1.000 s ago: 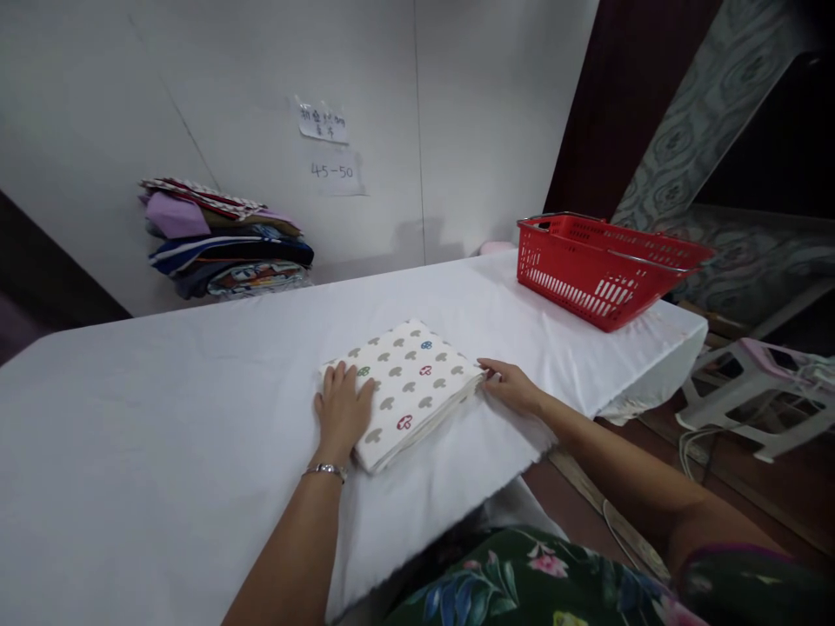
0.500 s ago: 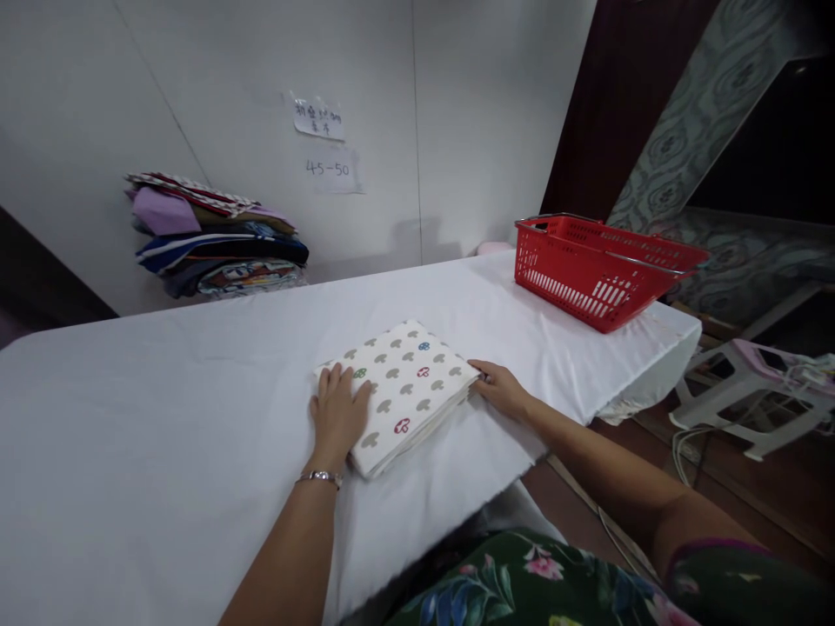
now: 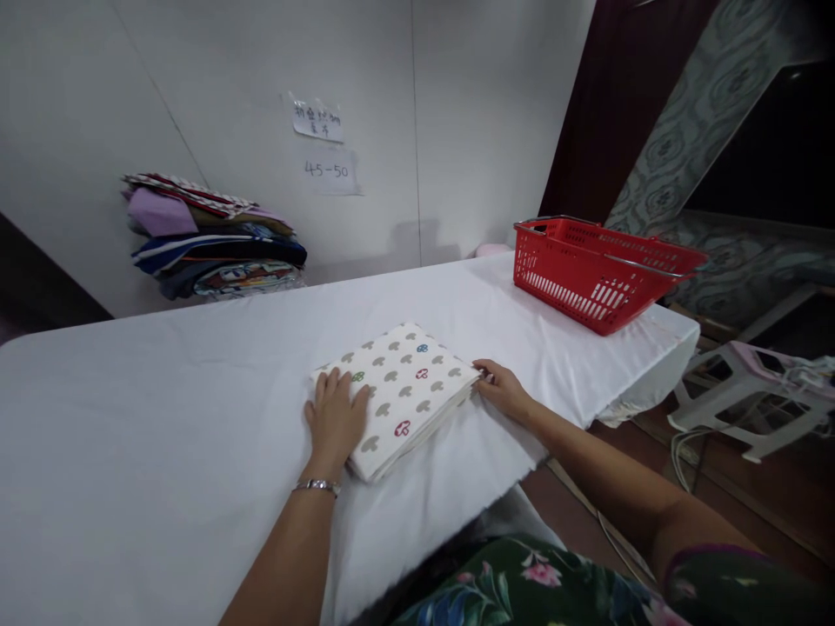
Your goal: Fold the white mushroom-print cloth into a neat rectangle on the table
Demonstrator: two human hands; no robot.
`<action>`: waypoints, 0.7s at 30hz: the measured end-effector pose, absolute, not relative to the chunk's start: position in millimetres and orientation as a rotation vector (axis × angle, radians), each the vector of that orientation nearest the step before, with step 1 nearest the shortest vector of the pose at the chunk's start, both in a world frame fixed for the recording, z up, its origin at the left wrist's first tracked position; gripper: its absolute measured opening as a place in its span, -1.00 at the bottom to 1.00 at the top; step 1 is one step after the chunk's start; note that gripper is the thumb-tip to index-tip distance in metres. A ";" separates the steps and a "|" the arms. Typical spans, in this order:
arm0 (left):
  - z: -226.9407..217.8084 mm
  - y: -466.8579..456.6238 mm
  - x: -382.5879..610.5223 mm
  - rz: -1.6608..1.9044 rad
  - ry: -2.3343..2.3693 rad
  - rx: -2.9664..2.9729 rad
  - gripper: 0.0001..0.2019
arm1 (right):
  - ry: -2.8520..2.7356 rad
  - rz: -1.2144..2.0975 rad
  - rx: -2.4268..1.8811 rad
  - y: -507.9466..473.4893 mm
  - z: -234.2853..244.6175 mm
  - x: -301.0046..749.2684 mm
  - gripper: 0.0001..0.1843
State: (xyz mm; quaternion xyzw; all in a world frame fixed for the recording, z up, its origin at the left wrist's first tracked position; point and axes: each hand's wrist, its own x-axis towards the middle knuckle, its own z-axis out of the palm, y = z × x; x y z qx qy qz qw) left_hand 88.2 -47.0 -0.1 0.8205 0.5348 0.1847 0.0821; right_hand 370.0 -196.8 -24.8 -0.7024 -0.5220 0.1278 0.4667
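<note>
A folded white cloth (image 3: 408, 396) printed with grey mushroom shapes and a few coloured ones lies on the white-covered table (image 3: 215, 417) in front of me. My left hand (image 3: 337, 417) rests flat on its left side, fingers spread over the top layer. At the cloth's right corner, my right hand (image 3: 502, 389) is closed, with thumb and fingers pinching the edge of the layers. The undersides of those right fingers are partly hidden by the cloth.
A red plastic basket (image 3: 587, 274) with metal handles stands at the table's right end. Behind the table's left part is a stack of folded fabrics (image 3: 222, 239). Paper signs (image 3: 327, 169) hang on the wall. A white stool (image 3: 737, 382) stands on the floor at right.
Almost nothing differs. The view has shifted very slightly, and both hands keep the same places on the folded cloth.
</note>
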 end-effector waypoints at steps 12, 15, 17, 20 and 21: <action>33.5 -101.3 129.2 0.548 0.950 2.681 -0.61 | -1.310 0.132 -1.628 -210.1 -32.6 376.6 -0.85; 24.7 -106.6 136.4 0.519 0.836 2.658 -0.69 | -1.335 0.074 -1.633 -206.5 -36.0 377.8 -0.83; 18.6 -105.6 136.7 0.531 0.826 2.635 -0.76 | -1.357 0.024 -1.654 -205.7 -37.3 377.9 -0.81; 13.5 -103.5 135.1 0.587 0.820 2.613 -0.77 | -1.381 -0.036 -1.694 -205.4 -39.1 376.8 -0.79; 13.0 -103.4 134.8 0.597 0.818 2.611 -0.77 | -1.381 -0.048 -1.703 -205.2 -39.8 376.2 -0.78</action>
